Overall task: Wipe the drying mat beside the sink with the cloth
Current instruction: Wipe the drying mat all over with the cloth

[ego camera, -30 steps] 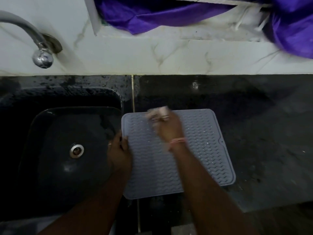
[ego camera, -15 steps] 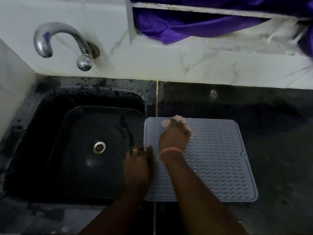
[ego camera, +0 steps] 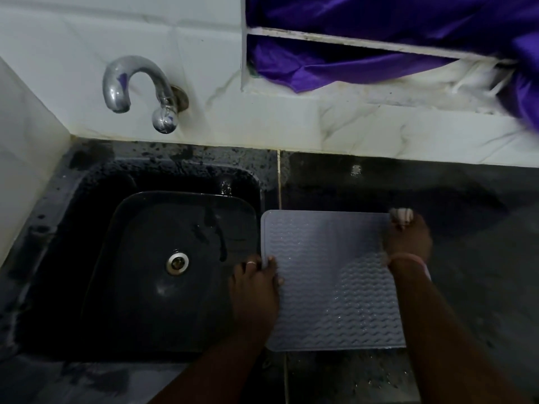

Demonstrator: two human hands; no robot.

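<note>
The drying mat [ego camera: 329, 284], grey and ribbed with a wave pattern, lies flat on the dark counter [ego camera: 481, 243] just beside the sink [ego camera: 96, 258], its left edge along the sink's rim. The right hand [ego camera: 408, 239] rests at the mat's far right corner, fingers curled round a small pale cloth [ego camera: 402, 214] that bunches out past the fingertips and presses on the mat's edge. A pink band [ego camera: 408, 258] circles that wrist, and the forearm crosses the mat's right side, hiding that edge. The left hand [ego camera: 255, 287] holds the mat's left edge, thumb on top of the grey surface and fingers bent over the rim toward the sink; a ring [ego camera: 251, 263] shows on one finger. Small water droplets glint on the mat's near half and on the counter in front of it. The sink is black with a metal drain [ego camera: 177, 263] in the middle. Behind it a curved chrome tap [ego camera: 137, 86] comes out of the white marbled wall [ego camera: 291, 121]. Purple fabric [ego camera: 379, 39] hangs in an opening in the wall at upper right.
</note>
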